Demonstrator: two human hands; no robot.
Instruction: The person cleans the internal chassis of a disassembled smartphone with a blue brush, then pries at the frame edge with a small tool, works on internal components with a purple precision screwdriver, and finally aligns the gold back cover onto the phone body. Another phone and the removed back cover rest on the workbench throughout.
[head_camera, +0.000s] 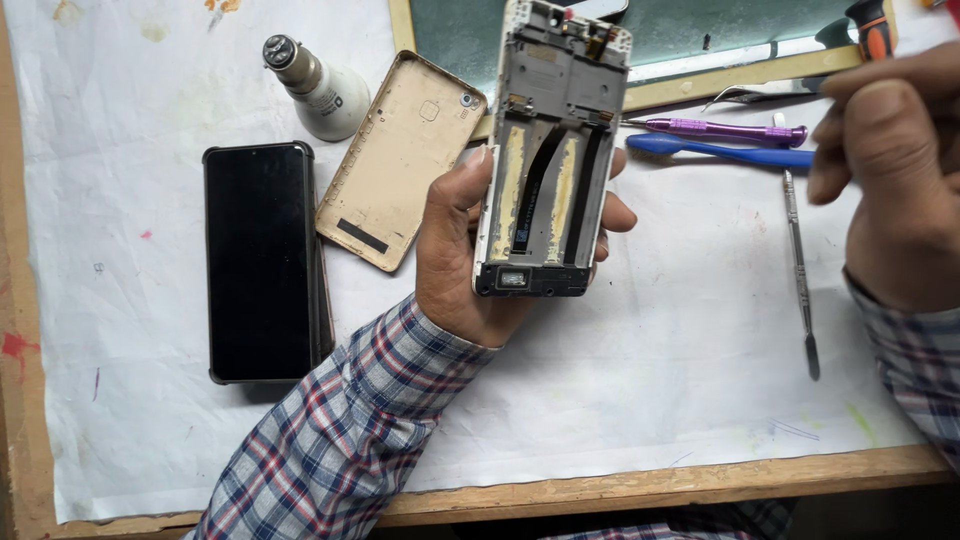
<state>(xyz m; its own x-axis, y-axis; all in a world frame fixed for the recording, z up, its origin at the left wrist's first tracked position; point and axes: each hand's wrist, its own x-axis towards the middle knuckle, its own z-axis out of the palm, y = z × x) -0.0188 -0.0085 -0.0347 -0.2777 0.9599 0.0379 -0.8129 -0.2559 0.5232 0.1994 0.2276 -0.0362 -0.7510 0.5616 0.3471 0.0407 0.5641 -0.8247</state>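
Left hand (470, 255): grips an opened phone frame (548, 150), thumb on its left edge, fingers (618, 212) wrapped round the right edge, pressing it from both sides.
Phone frame: held upright above the tabletop (620, 490), back open toward the camera; inside the shell lie two black flat cables, two strips of yellowish adhesive and a small part at the bottom edge.
Right hand (890, 170): at the right border, fingers curled close together; whether they pinch anything I cannot tell.
Gold back cover (398, 160): lies hollow side up on the white sheet (650, 380), just left of the held frame; only a dark strip shows inside it.
Black phone (262, 262): flat, screen up, left of the cover.
White bottle (315, 88): lying tilted near the cover's top.
Tools: purple screwdriver (715, 129), blue pry tool (715, 150) and thin metal spudger (800, 270) lie near the right hand.
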